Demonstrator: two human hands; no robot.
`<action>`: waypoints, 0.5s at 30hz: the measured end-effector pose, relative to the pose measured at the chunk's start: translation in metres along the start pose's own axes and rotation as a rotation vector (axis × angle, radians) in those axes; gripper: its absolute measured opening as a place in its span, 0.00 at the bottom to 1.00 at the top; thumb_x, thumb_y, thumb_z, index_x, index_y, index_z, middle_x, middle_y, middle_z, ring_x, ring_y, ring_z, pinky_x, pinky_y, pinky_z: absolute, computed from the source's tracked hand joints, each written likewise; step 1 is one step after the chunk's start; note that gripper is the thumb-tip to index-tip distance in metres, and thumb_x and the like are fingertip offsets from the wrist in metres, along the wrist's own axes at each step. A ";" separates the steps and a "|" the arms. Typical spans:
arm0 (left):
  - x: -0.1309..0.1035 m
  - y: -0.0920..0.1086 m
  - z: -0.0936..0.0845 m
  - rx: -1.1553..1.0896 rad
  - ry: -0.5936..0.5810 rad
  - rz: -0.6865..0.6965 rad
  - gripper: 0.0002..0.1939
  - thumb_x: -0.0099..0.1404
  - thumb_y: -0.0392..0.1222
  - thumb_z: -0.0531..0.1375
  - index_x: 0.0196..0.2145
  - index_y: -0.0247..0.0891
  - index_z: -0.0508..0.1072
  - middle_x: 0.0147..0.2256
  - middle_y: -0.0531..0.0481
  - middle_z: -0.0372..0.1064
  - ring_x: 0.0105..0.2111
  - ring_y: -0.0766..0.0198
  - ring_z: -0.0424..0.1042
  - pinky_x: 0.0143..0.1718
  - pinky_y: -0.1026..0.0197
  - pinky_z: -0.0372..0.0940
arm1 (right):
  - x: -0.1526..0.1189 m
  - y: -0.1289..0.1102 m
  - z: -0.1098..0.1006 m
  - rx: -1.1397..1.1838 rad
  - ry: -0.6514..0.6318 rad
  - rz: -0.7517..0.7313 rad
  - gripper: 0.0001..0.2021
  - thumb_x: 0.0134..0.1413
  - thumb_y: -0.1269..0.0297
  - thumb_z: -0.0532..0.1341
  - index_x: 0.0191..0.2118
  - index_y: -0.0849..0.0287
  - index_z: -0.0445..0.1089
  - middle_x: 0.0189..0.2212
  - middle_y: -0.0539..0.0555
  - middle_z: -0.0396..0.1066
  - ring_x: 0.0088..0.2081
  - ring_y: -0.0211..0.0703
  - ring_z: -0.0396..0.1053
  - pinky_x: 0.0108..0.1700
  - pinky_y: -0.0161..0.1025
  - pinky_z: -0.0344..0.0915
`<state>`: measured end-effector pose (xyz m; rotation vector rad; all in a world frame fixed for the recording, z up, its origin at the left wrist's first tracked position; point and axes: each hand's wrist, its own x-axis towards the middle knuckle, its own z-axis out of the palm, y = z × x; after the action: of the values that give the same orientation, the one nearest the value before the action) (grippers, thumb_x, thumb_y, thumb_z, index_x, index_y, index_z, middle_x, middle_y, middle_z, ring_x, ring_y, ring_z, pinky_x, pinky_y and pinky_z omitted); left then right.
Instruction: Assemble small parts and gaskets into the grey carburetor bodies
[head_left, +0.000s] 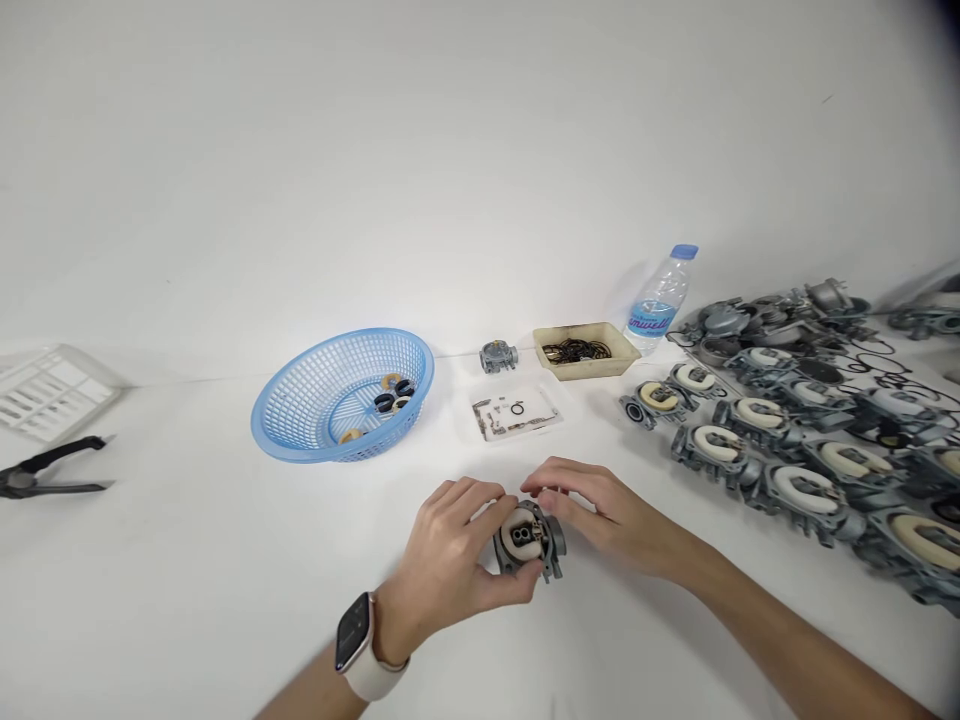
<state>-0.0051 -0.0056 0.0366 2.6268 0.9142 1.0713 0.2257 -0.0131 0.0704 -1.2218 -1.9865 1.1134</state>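
Observation:
A grey metal carburetor body (555, 540) with a white C-shaped float (514, 535) lies on the white table at the front middle. My left hand (457, 550), with a watch at the wrist, grips it from the left, thumb at its near side and fingers at its far side. My right hand (600, 510) is at its upper right, thumb and fingers bent close together near the far edge. Whether anything is between those fingertips is too small to tell.
Ahead stand a blue basket (300, 400) with floats, a small carburetor (498, 356), a parts tray (517, 412), a beige tray (592, 370) of rings and a bottle (660, 300). Many carburetors (806, 490) fill the right. Pliers (45, 472) lie left.

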 end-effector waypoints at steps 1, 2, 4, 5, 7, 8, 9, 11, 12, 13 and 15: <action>0.000 0.001 -0.001 -0.012 -0.003 -0.005 0.18 0.59 0.46 0.68 0.46 0.40 0.74 0.40 0.45 0.76 0.35 0.55 0.75 0.36 0.53 0.69 | 0.000 0.002 -0.001 -0.006 0.001 0.003 0.17 0.72 0.51 0.53 0.47 0.54 0.75 0.43 0.54 0.74 0.42 0.45 0.71 0.46 0.41 0.66; 0.000 0.001 -0.001 -0.026 -0.007 -0.008 0.17 0.59 0.43 0.67 0.46 0.40 0.75 0.40 0.46 0.76 0.35 0.55 0.75 0.37 0.53 0.69 | 0.000 0.003 -0.002 -0.012 0.004 0.009 0.17 0.72 0.51 0.53 0.47 0.54 0.75 0.44 0.54 0.74 0.43 0.45 0.71 0.47 0.41 0.65; 0.000 0.001 -0.001 -0.063 -0.011 -0.022 0.15 0.60 0.42 0.67 0.45 0.40 0.75 0.40 0.47 0.76 0.36 0.56 0.75 0.37 0.54 0.70 | 0.001 0.006 -0.003 -0.022 0.013 0.031 0.18 0.72 0.50 0.53 0.48 0.54 0.75 0.45 0.54 0.74 0.45 0.46 0.71 0.47 0.41 0.65; 0.000 0.001 0.000 -0.083 -0.012 -0.034 0.14 0.60 0.42 0.68 0.44 0.40 0.75 0.40 0.47 0.76 0.36 0.56 0.75 0.38 0.54 0.70 | 0.001 0.007 -0.004 -0.024 0.014 0.044 0.18 0.72 0.49 0.53 0.48 0.54 0.75 0.44 0.54 0.75 0.45 0.46 0.71 0.47 0.40 0.65; 0.000 0.001 0.001 -0.117 -0.014 -0.060 0.15 0.59 0.42 0.69 0.44 0.40 0.75 0.40 0.47 0.76 0.36 0.56 0.75 0.39 0.54 0.71 | 0.001 0.007 -0.004 -0.025 -0.001 0.066 0.20 0.72 0.49 0.52 0.46 0.55 0.75 0.40 0.53 0.76 0.41 0.46 0.71 0.44 0.40 0.66; -0.001 0.001 0.002 -0.128 -0.014 -0.070 0.15 0.58 0.43 0.69 0.43 0.40 0.75 0.40 0.47 0.76 0.36 0.56 0.75 0.39 0.54 0.71 | 0.001 0.005 -0.003 -0.026 -0.012 0.069 0.20 0.72 0.49 0.51 0.44 0.56 0.75 0.38 0.53 0.76 0.39 0.45 0.71 0.42 0.39 0.66; -0.001 0.000 0.003 -0.137 -0.015 -0.079 0.16 0.58 0.43 0.70 0.43 0.41 0.75 0.40 0.47 0.76 0.36 0.56 0.76 0.39 0.54 0.72 | 0.001 0.004 -0.002 -0.031 -0.024 0.065 0.21 0.72 0.49 0.51 0.42 0.56 0.75 0.36 0.52 0.75 0.37 0.44 0.71 0.41 0.39 0.66; -0.001 0.001 0.004 -0.146 -0.024 -0.095 0.16 0.57 0.43 0.70 0.43 0.41 0.75 0.40 0.48 0.76 0.36 0.56 0.76 0.40 0.54 0.72 | 0.001 0.001 -0.002 -0.057 -0.029 0.049 0.20 0.72 0.50 0.51 0.41 0.55 0.75 0.35 0.51 0.76 0.37 0.44 0.71 0.41 0.39 0.66; 0.000 0.001 0.004 -0.150 -0.035 -0.105 0.16 0.57 0.43 0.70 0.43 0.41 0.75 0.41 0.48 0.76 0.36 0.55 0.76 0.40 0.54 0.72 | 0.002 0.001 -0.002 -0.078 -0.013 0.039 0.19 0.72 0.50 0.51 0.42 0.55 0.75 0.36 0.52 0.76 0.38 0.45 0.72 0.42 0.39 0.67; 0.000 0.001 0.004 -0.155 -0.050 -0.118 0.16 0.57 0.43 0.71 0.43 0.42 0.76 0.41 0.48 0.76 0.37 0.55 0.76 0.41 0.54 0.72 | 0.005 0.001 -0.003 -0.105 0.009 0.029 0.19 0.72 0.50 0.52 0.43 0.55 0.75 0.36 0.52 0.77 0.38 0.45 0.72 0.42 0.39 0.67; 0.000 0.002 0.004 -0.165 -0.085 -0.146 0.16 0.56 0.45 0.72 0.42 0.42 0.75 0.41 0.50 0.77 0.37 0.55 0.77 0.41 0.54 0.71 | 0.016 0.003 -0.009 -0.205 0.056 0.001 0.18 0.72 0.51 0.51 0.44 0.55 0.75 0.39 0.53 0.78 0.40 0.46 0.73 0.43 0.40 0.69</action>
<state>-0.0011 -0.0067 0.0344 2.4114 0.9397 0.9488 0.2268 0.0056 0.0733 -1.3410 -2.0976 0.8831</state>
